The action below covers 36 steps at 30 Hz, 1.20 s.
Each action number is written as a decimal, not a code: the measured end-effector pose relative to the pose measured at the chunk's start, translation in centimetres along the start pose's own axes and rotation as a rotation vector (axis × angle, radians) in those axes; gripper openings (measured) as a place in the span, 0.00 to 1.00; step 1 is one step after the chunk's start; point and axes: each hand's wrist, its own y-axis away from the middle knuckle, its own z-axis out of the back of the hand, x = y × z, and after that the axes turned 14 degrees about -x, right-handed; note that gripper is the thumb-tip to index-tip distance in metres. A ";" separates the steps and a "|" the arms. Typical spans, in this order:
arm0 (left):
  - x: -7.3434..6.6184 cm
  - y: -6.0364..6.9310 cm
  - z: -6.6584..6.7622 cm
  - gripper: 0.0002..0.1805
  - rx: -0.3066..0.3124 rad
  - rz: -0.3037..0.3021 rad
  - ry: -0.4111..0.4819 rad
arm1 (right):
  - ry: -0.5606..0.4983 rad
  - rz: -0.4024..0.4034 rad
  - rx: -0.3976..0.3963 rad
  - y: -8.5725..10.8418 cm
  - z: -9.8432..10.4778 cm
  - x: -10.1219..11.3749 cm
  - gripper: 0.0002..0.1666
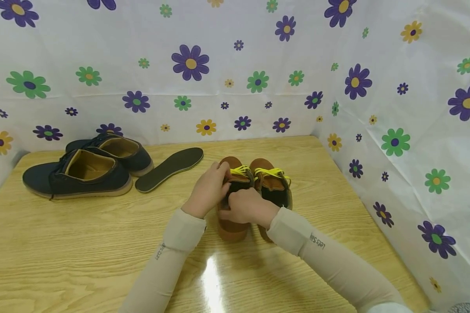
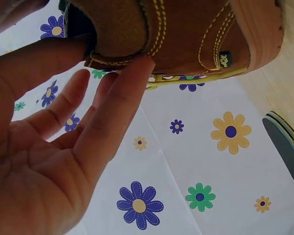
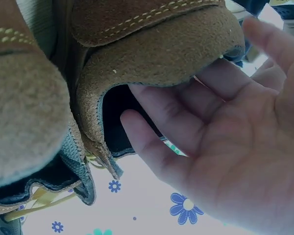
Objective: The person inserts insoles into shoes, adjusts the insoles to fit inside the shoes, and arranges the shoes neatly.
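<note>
A pair of brown suede shoes with yellow laces (image 1: 240, 170) stands side by side, heels toward me. My left hand (image 1: 206, 191) is at the left side of the left brown shoe (image 1: 233, 233). In the left wrist view, its thumb reaches into the opening while the index finger (image 2: 120, 105) lies along the outside, pinching the collar. My right hand (image 1: 250, 206) is over the same shoe's opening. Several of its fingers (image 3: 161, 107) go in under the collar, their tips hidden, with the thumb outside near the edge. Beside it stands the right brown shoe (image 1: 273, 184).
A dark insole (image 1: 170, 169) lies flat left of the brown shoes. Farther left are two navy lace-up shoes, one in front (image 1: 94, 184) and one behind (image 1: 141, 160). Flower-printed sheeting (image 1: 219, 117) hangs behind and to the right of the wooden table (image 1: 102, 243).
</note>
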 end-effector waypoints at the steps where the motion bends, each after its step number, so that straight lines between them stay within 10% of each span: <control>1: 0.0 0.0 0.0 0.08 0.003 0.002 -0.006 | 0.006 0.003 0.006 0.0 0.0 0.0 0.33; 17: 0.4 -0.2 -0.1 0.09 0.008 0.004 -0.037 | -0.045 0.036 -0.068 0.5 0.6 -0.5 0.26; 24: 0.4 -0.2 0.0 0.08 0.009 0.008 -0.028 | -0.173 0.065 0.001 0.4 0.7 -1.1 0.33; 36: 0.3 -0.1 0.1 0.09 0.006 0.005 -0.031 | -0.101 0.005 0.077 -0.3 -0.1 -0.6 0.24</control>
